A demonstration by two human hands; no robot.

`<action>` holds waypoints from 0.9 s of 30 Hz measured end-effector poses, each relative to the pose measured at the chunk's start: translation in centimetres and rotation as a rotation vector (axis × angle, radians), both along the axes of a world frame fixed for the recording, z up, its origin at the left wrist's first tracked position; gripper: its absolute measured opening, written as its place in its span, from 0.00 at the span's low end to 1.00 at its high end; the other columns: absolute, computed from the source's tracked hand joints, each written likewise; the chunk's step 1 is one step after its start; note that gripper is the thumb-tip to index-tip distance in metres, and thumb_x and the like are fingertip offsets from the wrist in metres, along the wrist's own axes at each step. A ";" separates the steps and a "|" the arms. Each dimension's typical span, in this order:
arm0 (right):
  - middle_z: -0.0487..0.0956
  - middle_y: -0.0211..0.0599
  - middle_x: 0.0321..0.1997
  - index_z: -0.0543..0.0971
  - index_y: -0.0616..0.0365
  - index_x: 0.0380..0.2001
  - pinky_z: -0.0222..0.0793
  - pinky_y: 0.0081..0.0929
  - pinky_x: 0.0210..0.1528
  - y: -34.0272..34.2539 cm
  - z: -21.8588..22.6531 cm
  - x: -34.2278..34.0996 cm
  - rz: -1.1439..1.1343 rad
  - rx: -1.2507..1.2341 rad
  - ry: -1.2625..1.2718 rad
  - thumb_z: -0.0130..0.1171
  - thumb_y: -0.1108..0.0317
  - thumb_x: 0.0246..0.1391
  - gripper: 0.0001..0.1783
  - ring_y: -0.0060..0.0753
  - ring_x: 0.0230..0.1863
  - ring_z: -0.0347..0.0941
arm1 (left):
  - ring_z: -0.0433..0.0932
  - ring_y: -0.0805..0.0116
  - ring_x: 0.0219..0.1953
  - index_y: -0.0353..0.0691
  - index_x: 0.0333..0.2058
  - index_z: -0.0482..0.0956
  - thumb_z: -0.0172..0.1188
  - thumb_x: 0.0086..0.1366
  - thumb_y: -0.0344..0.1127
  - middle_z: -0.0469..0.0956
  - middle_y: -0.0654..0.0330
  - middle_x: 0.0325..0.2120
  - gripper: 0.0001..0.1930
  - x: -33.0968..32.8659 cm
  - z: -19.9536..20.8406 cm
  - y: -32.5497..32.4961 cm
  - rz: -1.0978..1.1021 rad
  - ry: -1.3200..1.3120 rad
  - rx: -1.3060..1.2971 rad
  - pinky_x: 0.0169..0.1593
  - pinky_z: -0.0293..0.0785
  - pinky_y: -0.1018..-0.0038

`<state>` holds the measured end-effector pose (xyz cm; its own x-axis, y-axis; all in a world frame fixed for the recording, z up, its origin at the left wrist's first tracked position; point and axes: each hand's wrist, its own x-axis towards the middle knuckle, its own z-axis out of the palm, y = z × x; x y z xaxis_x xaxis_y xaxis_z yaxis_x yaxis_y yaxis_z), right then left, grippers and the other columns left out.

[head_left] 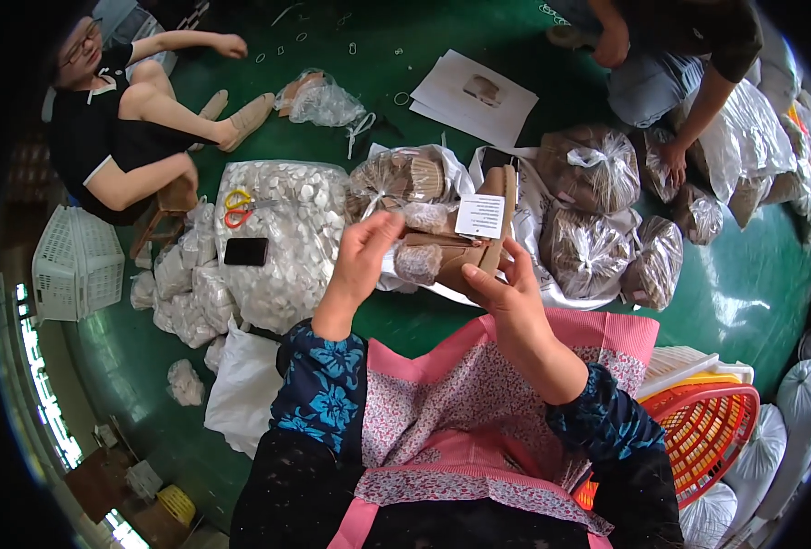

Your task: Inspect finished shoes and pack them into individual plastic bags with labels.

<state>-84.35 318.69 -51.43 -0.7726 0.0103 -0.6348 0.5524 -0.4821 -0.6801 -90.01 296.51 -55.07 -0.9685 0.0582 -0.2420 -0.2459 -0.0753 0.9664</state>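
A pair of brown ankle boots [460, 265] with fluffy pale cuffs is in front of me, soles turned to the right. My right hand [515, 297] grips the boots near the toes and soles, thumb on the nearer one. A white printed card [480, 216] lies against the farther boot. At the cuff of that farther boot, my left hand [361, 261] has its fingers drawn together; what is between them is hidden. Beyond the boots lies a clear bag [396, 174] with brown footwear.
To the left, a large clear bag of small white packets [286, 238] carries scissors [238, 209] and a phone [246, 251]. Bagged goods [593, 169] lie right. Two people sit across; one person's hand [673, 163] touches a bag. A red basket [698, 439] stands beside me.
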 end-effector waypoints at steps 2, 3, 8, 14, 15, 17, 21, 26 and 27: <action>0.73 0.44 0.62 0.53 0.56 0.74 0.74 0.40 0.60 -0.5 -0.3 0.1 0.011 0.026 -0.026 0.67 0.72 0.61 0.44 0.40 0.61 0.74 | 0.76 0.81 0.36 0.31 0.42 0.85 0.63 0.72 0.36 0.83 0.67 0.34 0.11 0.4 0.3 0.5 -0.221 -0.062 -0.148 0.43 0.71 0.81; 0.73 0.44 0.62 0.53 0.56 0.74 0.74 0.40 0.60 -0.5 -0.7 0.0 0.009 0.029 -0.031 0.67 0.72 0.61 0.44 0.40 0.61 0.74 | 0.75 0.82 0.36 0.32 0.42 0.85 0.66 0.69 0.34 0.83 0.68 0.34 0.10 0.5 0.0 0.4 -0.246 -0.070 -0.134 0.42 0.70 0.82; 0.75 0.42 0.60 0.58 0.56 0.72 0.75 0.38 0.57 -0.7 -1.9 -0.9 0.091 -0.050 -0.200 0.67 0.72 0.60 0.41 0.38 0.57 0.76 | 0.75 0.83 0.36 0.33 0.42 0.85 0.67 0.68 0.31 0.82 0.69 0.34 0.08 0.5 -0.2 -0.1 -0.272 -0.064 -0.131 0.42 0.70 0.83; 0.75 0.40 0.59 0.60 0.55 0.70 0.75 0.37 0.56 -2.3 -3.1 -2.1 0.092 -0.095 -0.124 0.67 0.72 0.59 0.40 0.35 0.56 0.76 | 0.76 0.82 0.37 0.32 0.44 0.84 0.65 0.68 0.28 0.83 0.67 0.35 0.08 0.8 -1.3 -1.7 -0.177 -0.136 -0.036 0.43 0.70 0.83; 0.75 0.40 0.59 0.60 0.55 0.71 0.75 0.37 0.56 -2.5 -3.0 -2.3 0.097 -0.103 -0.127 0.67 0.72 0.59 0.40 0.36 0.57 0.76 | 0.77 0.81 0.38 0.31 0.44 0.84 0.64 0.68 0.28 0.83 0.66 0.36 0.09 0.8 -1.1 -1.8 -0.161 -0.154 0.010 0.45 0.71 0.83; 0.75 0.41 0.60 0.59 0.55 0.71 0.75 0.38 0.57 -2.4 -3.2 -2.4 0.104 -0.120 -0.130 0.67 0.72 0.59 0.41 0.36 0.57 0.76 | 0.78 0.80 0.40 0.30 0.46 0.83 0.64 0.68 0.27 0.84 0.65 0.37 0.10 0.8 -0.8 -1.9 -0.156 -0.163 0.044 0.47 0.72 0.83; 0.74 0.42 0.61 0.56 0.55 0.72 0.74 0.41 0.62 -3.1 -3.3 -2.2 0.066 -0.108 -0.120 0.68 0.73 0.58 0.44 0.40 0.59 0.76 | 0.80 0.78 0.44 0.29 0.50 0.82 0.63 0.67 0.27 0.85 0.61 0.43 0.14 1.1 -0.2 -2.3 -0.181 -0.161 0.064 0.52 0.73 0.80; 0.74 0.43 0.61 0.55 0.55 0.73 0.73 0.44 0.65 -3.3 -3.6 -1.8 0.069 -0.107 -0.053 0.67 0.74 0.58 0.44 0.43 0.61 0.75 | 0.80 0.77 0.46 0.29 0.51 0.81 0.65 0.67 0.28 0.85 0.59 0.44 0.15 1.1 0.7 -2.5 -0.231 -0.210 0.061 0.54 0.73 0.78; 0.74 0.43 0.61 0.56 0.55 0.73 0.73 0.44 0.65 -3.2 -3.7 -1.8 0.088 -0.122 -0.041 0.67 0.74 0.58 0.44 0.44 0.62 0.75 | 0.80 0.76 0.47 0.30 0.51 0.81 0.66 0.67 0.29 0.84 0.58 0.45 0.16 1.1 0.7 -2.4 -0.261 -0.226 0.059 0.55 0.73 0.77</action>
<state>-86.19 315.47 -55.16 -0.7406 -0.1354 -0.6582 0.6220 -0.5087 -0.5952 -88.96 294.09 -54.34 -0.8414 0.3170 -0.4377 -0.4717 -0.0353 0.8811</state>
